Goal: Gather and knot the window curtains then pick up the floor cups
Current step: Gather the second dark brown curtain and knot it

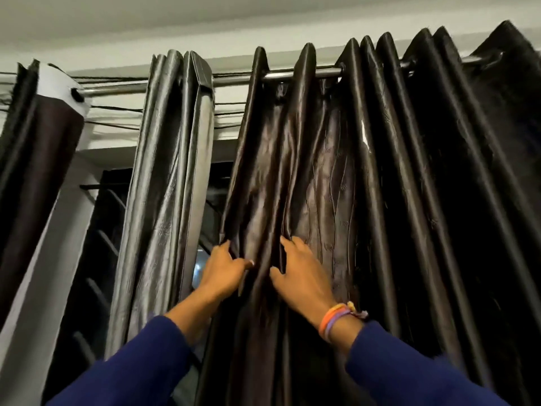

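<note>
- Head view: my left hand at six o'clock pinches the edge fold of the dark curtain, thumb over the cloth; my right hand, just beside it at five o'clock, lies on the fabric with fingers spread and loosely bent, gripping nothing
- The curtain hangs pleated from the rod at twelve o'clock; a grey curtain hangs bunched at nine o'clock

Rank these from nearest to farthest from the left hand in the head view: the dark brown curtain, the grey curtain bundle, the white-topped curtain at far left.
1. Dark brown curtain: its edge fold is in the left hand itself.
2. Grey curtain bundle: just left of that hand, hanging apart from it.
3. White-topped curtain: at the far left edge, past the grey bundle.
</note>
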